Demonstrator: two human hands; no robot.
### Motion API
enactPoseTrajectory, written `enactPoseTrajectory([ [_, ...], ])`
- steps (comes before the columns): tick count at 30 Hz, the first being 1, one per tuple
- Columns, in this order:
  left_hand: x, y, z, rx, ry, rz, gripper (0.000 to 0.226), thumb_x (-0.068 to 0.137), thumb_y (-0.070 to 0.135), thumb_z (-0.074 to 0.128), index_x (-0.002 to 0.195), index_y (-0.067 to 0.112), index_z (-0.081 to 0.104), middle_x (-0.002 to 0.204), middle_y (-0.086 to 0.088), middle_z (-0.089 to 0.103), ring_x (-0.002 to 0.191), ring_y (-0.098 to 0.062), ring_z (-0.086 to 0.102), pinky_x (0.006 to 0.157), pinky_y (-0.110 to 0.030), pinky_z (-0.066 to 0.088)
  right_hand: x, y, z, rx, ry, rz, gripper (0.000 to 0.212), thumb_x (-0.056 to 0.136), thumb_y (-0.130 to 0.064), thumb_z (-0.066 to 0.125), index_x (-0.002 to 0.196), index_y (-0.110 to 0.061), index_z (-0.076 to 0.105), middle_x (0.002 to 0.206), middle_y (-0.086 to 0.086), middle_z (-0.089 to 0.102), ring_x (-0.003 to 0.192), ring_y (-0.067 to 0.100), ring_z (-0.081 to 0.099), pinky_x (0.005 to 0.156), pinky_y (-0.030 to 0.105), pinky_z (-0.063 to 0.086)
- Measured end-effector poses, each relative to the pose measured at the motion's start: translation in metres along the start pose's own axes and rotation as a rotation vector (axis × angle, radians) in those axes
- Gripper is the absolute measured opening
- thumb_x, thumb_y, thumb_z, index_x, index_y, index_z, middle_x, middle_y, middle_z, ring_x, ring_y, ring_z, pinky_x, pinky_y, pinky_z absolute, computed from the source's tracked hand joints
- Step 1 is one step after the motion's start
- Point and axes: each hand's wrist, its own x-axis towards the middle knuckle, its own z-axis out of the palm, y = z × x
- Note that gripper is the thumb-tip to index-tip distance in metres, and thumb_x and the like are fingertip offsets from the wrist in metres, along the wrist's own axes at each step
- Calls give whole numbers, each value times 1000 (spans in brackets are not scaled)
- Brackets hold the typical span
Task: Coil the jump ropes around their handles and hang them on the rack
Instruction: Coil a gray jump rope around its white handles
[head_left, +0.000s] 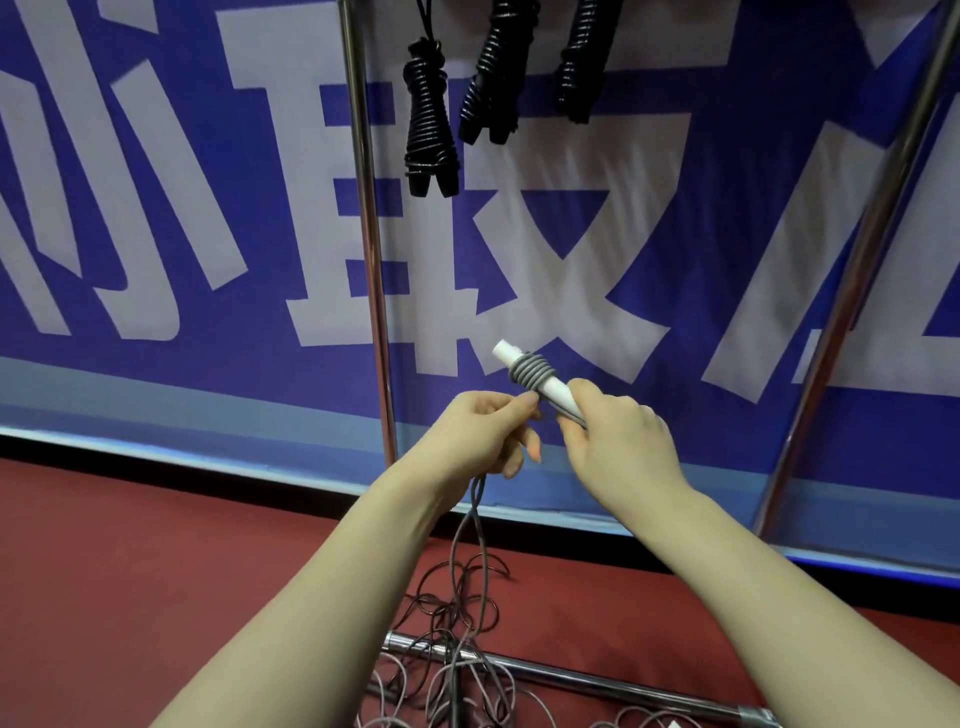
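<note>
Rope (531, 370) prob. in L hand (488, 427)

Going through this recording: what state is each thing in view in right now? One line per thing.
White handle: held, a few rope turns wound on it.
Grey rope: mostly uncoiled, trailing to a loose pile on the floor.
Black jump ropes: three, coiled, hanging from above.
Rack: standing.
Left hand: pinches the grey rope.
Right hand: grips the handle.
</note>
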Motion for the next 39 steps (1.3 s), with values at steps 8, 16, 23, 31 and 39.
enactPoseTrajectory([
  [8,0,1,14,-73,230,27,50,97,45,55,90,-2,69,48,3,48,39,-8,30,40,-16,27,-2,-19,9,-243,65,-24,56,61,-13,87,112,-2,66,59,7,61,46,28,62,44,22,5],
  [16,0,5,-1,-147,191,145,50,101,38,48,57,15,45,48,7,36,43,-7,29,43,-14,26,5,-9,-4,981,-244,185,33,87,-38,68,111,-16,58,78,5,70,56,19,61,53,34,48],
  [23,-7,9,-3,-90,87,205,53,103,38,40,57,13,41,56,-2,50,42,-6,31,44,-13,26,-1,-10,-16,1502,-685,263,31,91,-37,53,97,-7,54,64,10,57,43,20,48,37,21,35],
  [31,-2,4,-23,14,234,144,39,88,39,69,70,4,65,50,-6,55,38,-12,40,42,-19,33,10,-3,-15,1186,-411,298,13,97,-17,59,86,-11,56,49,-3,38,38,11,31,36,15,20],
  [39,-1,-2,-26,444,-40,66,22,93,34,65,97,13,69,63,-7,67,48,-14,58,47,-20,40,11,4,-2,570,-127,201,25,92,-29,62,83,-6,59,64,1,52,59,22,45,55,31,32],
])
